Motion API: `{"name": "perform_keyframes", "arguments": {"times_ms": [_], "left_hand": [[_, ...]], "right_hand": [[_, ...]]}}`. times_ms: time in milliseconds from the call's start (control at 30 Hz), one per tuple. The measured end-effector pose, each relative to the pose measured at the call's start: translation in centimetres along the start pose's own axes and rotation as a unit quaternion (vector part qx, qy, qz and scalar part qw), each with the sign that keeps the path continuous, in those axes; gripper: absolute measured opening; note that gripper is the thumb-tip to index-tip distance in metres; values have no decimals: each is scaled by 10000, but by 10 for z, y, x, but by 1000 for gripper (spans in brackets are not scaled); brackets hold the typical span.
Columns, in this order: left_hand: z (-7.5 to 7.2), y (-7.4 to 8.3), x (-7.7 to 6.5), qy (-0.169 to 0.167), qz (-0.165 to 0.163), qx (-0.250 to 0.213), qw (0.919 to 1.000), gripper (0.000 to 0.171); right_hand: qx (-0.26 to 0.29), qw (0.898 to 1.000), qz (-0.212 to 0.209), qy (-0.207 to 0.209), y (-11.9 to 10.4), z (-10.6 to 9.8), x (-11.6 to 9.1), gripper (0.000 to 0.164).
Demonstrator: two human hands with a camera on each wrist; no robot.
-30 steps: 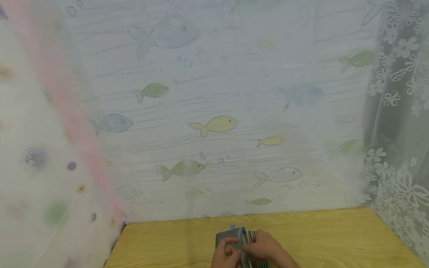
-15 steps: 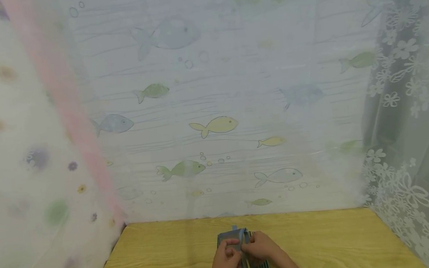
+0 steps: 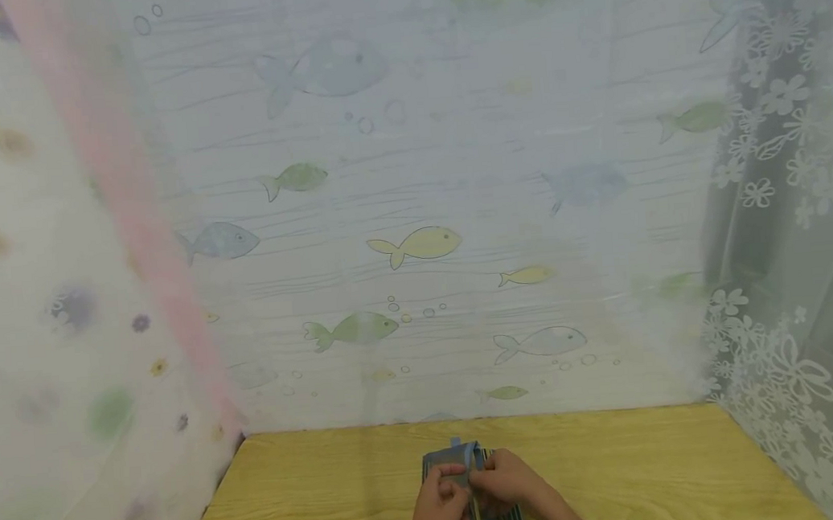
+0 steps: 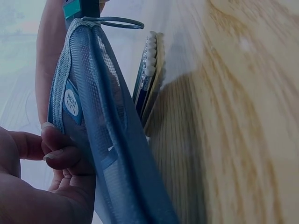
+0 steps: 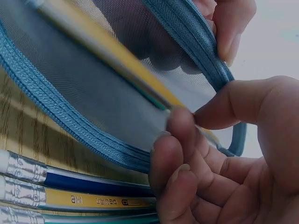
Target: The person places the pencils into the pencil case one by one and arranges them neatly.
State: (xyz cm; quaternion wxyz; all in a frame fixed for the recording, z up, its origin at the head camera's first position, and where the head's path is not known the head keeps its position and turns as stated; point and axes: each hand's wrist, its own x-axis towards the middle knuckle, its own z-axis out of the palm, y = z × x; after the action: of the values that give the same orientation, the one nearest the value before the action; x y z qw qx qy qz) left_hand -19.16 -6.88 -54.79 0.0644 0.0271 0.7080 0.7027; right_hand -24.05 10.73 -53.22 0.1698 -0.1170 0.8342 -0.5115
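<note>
Far left of the head view, a flowered curtain with a pink band hangs beside a fish-print sheet, which spans the back. Below the sheet, the wood-grain surface fills the lower part of the frame. At lower centre, the left hand is grasping the zip edge of the pouch, blue with mesh sides and unzipped. The pouch lies at bottom centre, its long side running away from the person; the left wrist view shows a label on it at centre left and a loop at the top. Next, a yellow pencil slants across the pouch's mouth from the upper left of the right wrist view, partly blurred; a green edge shows alongside, and whether it is a second one cannot be told. The right hand pinches the pencil between thumb and fingers. Just right of the pouch, loose pencils lie side by side, white erasers at the far end. Far right, a lace curtain hangs.
</note>
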Motion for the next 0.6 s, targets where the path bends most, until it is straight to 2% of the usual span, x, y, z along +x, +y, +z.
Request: {"name": "perform_keyframes", "arguments": {"times_ms": [267,400,600], "left_hand": [[1,2,-1,7,-50,-14,10000,37],[0,1,-1,6,5,-17,10000,37],[0,-1,0,8,-10,42,10000,39]], "right_hand": [[88,9999,-134,33,-3,0,-3,24],[31,9993,-369,111,-7,-3,-6,22],[-701,9945,-632,464,-3,-11,-11,15]]}}
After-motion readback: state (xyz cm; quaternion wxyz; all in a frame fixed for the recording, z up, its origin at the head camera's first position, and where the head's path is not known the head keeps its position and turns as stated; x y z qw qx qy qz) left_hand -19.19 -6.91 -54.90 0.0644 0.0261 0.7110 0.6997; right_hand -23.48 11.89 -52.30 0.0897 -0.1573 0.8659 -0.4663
